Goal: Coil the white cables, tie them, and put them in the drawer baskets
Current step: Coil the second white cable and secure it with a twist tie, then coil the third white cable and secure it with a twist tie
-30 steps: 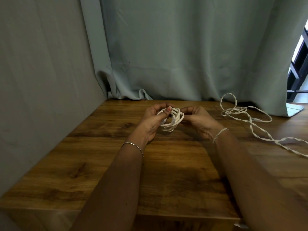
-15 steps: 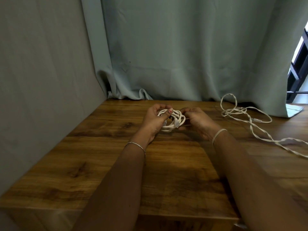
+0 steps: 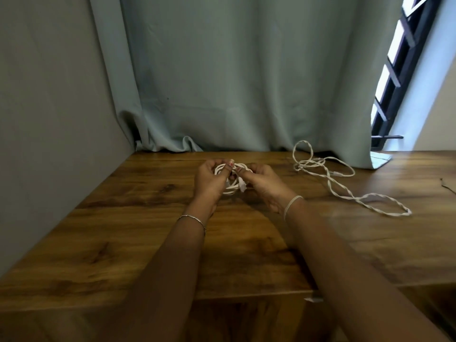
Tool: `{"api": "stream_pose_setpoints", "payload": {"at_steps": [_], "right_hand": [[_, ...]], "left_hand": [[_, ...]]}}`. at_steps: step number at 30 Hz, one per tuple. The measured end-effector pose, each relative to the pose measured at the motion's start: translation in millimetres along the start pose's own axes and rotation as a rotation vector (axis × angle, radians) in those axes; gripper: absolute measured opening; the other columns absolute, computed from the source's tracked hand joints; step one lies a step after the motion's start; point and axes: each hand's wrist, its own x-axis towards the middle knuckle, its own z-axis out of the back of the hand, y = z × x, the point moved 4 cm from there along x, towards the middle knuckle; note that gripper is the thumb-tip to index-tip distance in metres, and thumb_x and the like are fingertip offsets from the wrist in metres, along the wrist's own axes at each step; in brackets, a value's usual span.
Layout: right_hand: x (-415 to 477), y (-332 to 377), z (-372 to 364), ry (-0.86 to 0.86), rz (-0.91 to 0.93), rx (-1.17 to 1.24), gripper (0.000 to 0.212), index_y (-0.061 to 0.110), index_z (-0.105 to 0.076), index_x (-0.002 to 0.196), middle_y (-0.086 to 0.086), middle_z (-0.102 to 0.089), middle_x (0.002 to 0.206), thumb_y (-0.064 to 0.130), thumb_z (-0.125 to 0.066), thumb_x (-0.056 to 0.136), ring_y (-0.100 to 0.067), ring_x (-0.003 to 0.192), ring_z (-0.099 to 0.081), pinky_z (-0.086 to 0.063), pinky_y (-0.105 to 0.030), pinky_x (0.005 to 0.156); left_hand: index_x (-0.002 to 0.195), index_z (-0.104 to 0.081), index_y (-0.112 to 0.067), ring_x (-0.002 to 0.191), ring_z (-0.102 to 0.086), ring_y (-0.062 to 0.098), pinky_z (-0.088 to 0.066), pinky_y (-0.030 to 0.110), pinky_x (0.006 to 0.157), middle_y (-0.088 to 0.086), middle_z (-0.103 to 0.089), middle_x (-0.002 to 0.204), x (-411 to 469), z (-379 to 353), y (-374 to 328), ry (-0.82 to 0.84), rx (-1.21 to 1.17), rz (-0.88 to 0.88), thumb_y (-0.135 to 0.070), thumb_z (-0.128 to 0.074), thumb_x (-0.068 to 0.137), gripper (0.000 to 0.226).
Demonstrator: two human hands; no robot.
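Observation:
A small coil of white cable (image 3: 234, 187) is held just above the wooden table (image 3: 138, 233), near its far middle. My left hand (image 3: 209, 180) grips the coil's left side, thumb laid over the top loops. My right hand (image 3: 262, 182) pinches the coil's right side with thumb and fingertips; a white plug end hangs at the lower right of the coil. A second white cable (image 3: 330, 178), loose and twisted, lies spread over the table to the right. No drawer or basket is in view.
A grey-green curtain (image 3: 246, 82) hangs along the table's back edge and a grey wall (image 3: 49, 119) closes the left side. A barred window (image 3: 399, 70) shows at the upper right. A thin dark wire end (image 3: 447, 185) lies at the far right edge.
Both hands stay on the coil and have shifted only slightly. My right fingers have moved onto the coil's top right and a plug end now hangs below.

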Motion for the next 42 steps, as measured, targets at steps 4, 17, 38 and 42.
{"api": "stream_pose_setpoints", "payload": {"at_steps": [4, 17, 38, 42], "right_hand": [[-27.8, 0.8, 19.4, -0.099, -0.006, 0.044, 0.017, 0.003, -0.068, 0.089, -0.015, -0.069, 0.073, 0.019, -0.064, 0.092, -0.025, 0.06, -0.065, -0.053, -0.036, 0.055], [-117.5, 14.4, 150.6, -0.328, -0.026, -0.068, 0.017, 0.012, -0.066, 0.108, -0.006, -0.071, 0.093, 0.012, -0.062, 0.092, -0.016, 0.081, -0.068, -0.059, -0.033, 0.07], [-199.2, -10.6, 353.4, -1.026, -0.158, 0.168, 0.031, 0.006, -0.054, 0.119, -0.011, -0.056, 0.074, -0.003, -0.051, 0.089, -0.022, 0.058, -0.059, -0.049, -0.026, 0.035], [-196.3, -12.0, 359.0, -1.148, -0.133, -0.004, 0.014, 0.004, -0.06, 0.094, -0.009, -0.061, 0.073, 0.001, -0.06, 0.081, -0.031, 0.072, -0.068, -0.059, -0.049, 0.06]], "left_hand": [[0.085, -0.067, -0.017, 0.079, -0.071, 0.024, -0.059, 0.035, 0.074, 0.01, -0.073, 0.088, -22.1, -23.4, -4.7, 0.105, -0.02, 0.056, -0.019, -0.074, 0.083, 0.008], [0.103, -0.067, -0.004, 0.067, -0.065, 0.014, -0.053, 0.024, 0.063, 0.007, -0.07, 0.083, -105.4, -145.6, -14.0, 0.507, 0.008, 0.126, -0.021, -0.059, 0.095, 0.02], [0.082, -0.05, -0.01, 0.059, -0.05, 0.012, -0.044, 0.013, 0.045, 0.008, -0.061, 0.077, -140.9, -280.0, 27.3, 0.571, -0.096, 0.236, -0.008, -0.054, 0.097, 0.015], [0.081, -0.051, -0.009, 0.059, -0.05, 0.012, -0.046, 0.014, 0.047, 0.009, -0.06, 0.077, -139.5, -278.7, 26.2, 0.553, -0.127, 0.232, -0.004, -0.054, 0.096, 0.016]]}}
